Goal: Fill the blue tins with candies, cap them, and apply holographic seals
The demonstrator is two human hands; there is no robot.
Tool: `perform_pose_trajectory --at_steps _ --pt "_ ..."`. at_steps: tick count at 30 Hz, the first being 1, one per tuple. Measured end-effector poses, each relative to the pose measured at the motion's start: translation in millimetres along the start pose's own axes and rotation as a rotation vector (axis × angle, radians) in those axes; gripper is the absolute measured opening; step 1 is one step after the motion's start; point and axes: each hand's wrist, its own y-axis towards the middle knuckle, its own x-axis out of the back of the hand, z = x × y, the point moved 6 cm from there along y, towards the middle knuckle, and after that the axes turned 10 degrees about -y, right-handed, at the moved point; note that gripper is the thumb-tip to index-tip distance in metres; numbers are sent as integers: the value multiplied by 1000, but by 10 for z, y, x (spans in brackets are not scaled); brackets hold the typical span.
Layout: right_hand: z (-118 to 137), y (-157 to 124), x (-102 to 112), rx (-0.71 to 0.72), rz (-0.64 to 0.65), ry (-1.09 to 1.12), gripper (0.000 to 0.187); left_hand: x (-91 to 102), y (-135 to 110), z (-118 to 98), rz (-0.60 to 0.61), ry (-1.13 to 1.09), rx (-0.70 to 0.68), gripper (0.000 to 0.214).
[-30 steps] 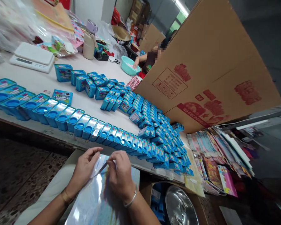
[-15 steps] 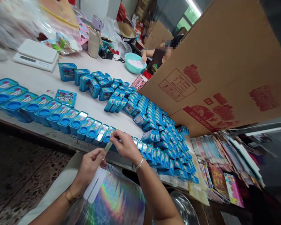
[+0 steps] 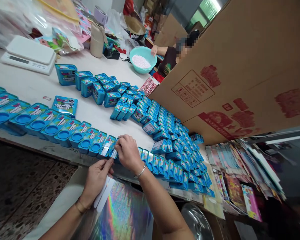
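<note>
A long row of blue tins runs along the near edge of the white table. My right hand is curled over one tin in the row, fingertips pinching a small shiny sticker strip against its lid. My left hand is just below, fingers pinched at the same strip's lower end. Under my arms lies a holographic sticker sheet with white peeled gaps.
More blue tins are heaped to the right. A white scale, a beige flask and a teal bowl stand farther back. A cardboard box leans at right, above coloured packets. Another person sits behind.
Both hands rose from the holographic sheet with a peeled strip and carried it up to the tin row, where it is now pressed on a lid.
</note>
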Motion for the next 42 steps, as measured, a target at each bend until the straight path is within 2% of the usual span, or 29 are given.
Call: perform_pose_trajectory --at_steps 4,7,10,12,14,16,19,21,25,28,32,42 --pt "-86 27 -43 -55 -45 116 3 48 107 107 -44 86 -22 51" --pt "-111 65 -69 -65 -81 148 12 40 146 134 -47 95 -44 53" --pt "-57 57 -36 -50 -122 121 16 23 93 122 -17 55 -23 57" --pt "24 -56 61 -36 -189 107 24 48 7 96 15 21 3 61" --pt "117 -299 189 -31 -278 127 29 102 -103 56 73 -1 2 63" --pt "195 -644 253 -42 -300 181 27 156 -220 31 164 -1 -6 59" --pt "287 -1198 122 -61 -136 270 14 179 -384 41 297 41 -7 52" --pt "308 -1513 2 -113 -84 293 10 148 -471 40 328 67 -22 51" --pt "322 -1864 -74 -194 -212 223 15 2 -594 -20 298 99 -75 45" --pt "340 -1936 -48 -182 -294 121 18 -110 -648 -58 291 106 -113 37" --pt "308 -1952 -22 -182 -364 90 13 -172 -653 -37 279 98 -102 33" --pt "310 -1912 -35 -83 -418 -3 17 -216 -555 -26 246 43 -10 41"
